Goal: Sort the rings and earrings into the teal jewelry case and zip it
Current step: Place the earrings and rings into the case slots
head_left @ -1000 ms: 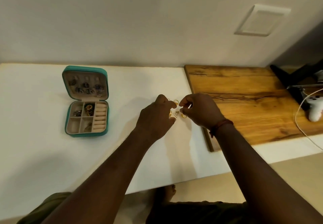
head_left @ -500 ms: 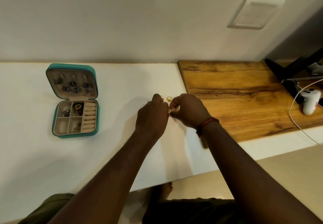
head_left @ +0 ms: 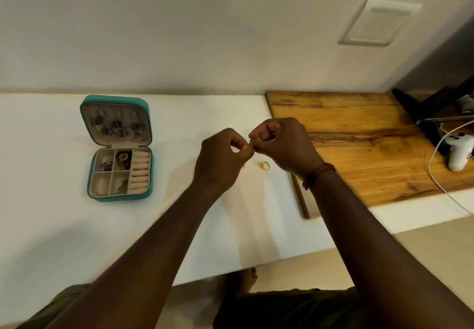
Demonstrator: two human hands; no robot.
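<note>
The teal jewelry case [head_left: 84,113] lies open on the white table at the left, lid up. Dark earrings sit on the lid's pad, and several pieces lie in its small compartments beside a ring-roll strip. At the table's middle my left hand [head_left: 220,162] and my right hand [head_left: 282,146] meet, lifted a little above the surface. Both pinch a small gold piece of jewelry [head_left: 252,144] between their fingertips; its exact shape is hidden. A gold ring [head_left: 265,165] lies on the table just below my right hand.
A wooden board [head_left: 359,136] covers the table's right part. On its far right lie a white controller [head_left: 459,151], a white cable [head_left: 441,185] and a black stand [head_left: 420,113]. The wall runs close behind the table. The table's front edge is near my body.
Both hands have lifted off the table with the small gold piece pinched between them. The gold ring on the table now shows below my right hand. The camera view shifted slightly.
</note>
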